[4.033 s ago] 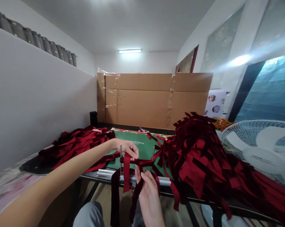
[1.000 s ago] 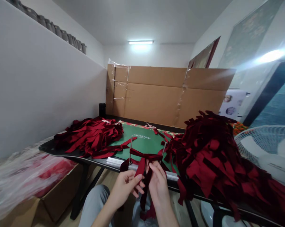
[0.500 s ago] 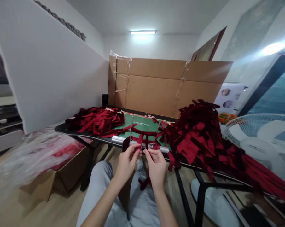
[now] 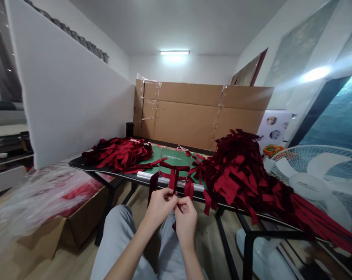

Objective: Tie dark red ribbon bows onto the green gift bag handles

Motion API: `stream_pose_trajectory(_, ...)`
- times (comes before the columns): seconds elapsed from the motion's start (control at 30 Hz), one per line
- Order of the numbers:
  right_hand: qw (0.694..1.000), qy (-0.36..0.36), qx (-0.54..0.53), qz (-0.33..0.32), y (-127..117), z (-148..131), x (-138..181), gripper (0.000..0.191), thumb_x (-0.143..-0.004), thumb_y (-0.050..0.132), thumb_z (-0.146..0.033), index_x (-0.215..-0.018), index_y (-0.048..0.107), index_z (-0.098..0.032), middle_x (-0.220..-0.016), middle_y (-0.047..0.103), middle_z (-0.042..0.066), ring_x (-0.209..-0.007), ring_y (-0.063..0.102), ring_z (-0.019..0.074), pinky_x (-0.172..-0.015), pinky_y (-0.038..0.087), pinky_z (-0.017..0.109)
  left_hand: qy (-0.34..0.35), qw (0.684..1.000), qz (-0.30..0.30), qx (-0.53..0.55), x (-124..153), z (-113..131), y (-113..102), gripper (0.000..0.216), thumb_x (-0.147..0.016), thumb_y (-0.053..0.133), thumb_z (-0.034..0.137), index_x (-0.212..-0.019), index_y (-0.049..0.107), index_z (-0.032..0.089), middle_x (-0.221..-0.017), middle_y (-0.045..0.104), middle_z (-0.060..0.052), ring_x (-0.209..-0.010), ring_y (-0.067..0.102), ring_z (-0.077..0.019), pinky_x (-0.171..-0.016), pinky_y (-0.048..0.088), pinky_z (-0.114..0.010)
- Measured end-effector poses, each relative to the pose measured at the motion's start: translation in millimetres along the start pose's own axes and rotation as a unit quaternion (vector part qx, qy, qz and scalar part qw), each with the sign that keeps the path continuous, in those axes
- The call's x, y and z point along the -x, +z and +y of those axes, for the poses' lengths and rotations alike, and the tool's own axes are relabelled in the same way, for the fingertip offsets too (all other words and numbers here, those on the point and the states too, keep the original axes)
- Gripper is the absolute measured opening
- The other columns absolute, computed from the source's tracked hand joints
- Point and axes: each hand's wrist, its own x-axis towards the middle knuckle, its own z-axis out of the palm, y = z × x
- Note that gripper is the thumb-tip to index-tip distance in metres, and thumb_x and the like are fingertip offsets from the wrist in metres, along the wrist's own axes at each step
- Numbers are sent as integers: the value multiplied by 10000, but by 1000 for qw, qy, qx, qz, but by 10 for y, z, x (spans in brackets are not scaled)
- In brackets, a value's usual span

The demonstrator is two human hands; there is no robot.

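Just off the black desk (image 4: pixel 106 166) edge: two hands, both grips shut on dark red ribbon.

Left hand (image 4: pixel 160 207) and right hand (image 4: pixel 185 218) touching, pinching a ribbon strip (image 4: pixel 172 181) just under a metal bar (image 4: pixel 167 180) with two upright rods (image 4: pixel 161 161), more strips looped across those rods. Big ribbon heaps (image 4: pixel 237 171) on either side, green Läderach card (image 4: pixel 176 156) behind, all on the desk.
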Motion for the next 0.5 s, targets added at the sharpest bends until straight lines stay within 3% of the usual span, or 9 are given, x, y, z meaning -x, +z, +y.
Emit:
stream_pose_trajectory(0.23,994,87,-71,4,-13,-42,8,294,-655,744,-368,-617,524,-177,-564,561,-36,-565,549,130,-546,432,224,20,999,2,-41,-11,43,-45,245,-780,482,254,-636,640,132,-563,602,-1,-552,549,-134,-527,384,-205)
stream_pose_trajectory(0.4,977,157,-128,-71,-55,20,27,360,-658,749,-395,-925,678,-165,-902,709,68,-900,636,227,-840,478,338,10,1000,-2,-18,-7,47,-67,234,-782,495,261,-660,649,134,-626,655,-24,-608,598,-159,-562,422,-218)
stream_pose_trajectory(0.5,974,169,-135,-65,-66,107,74,351,-682,728,-416,-911,700,-151,-936,712,83,-951,627,254,-886,464,371,-4,1000,-10,17,2,30,-57,206,-771,516,256,-711,667,128,-700,698,-56,-675,645,-188,-627,482,-246)
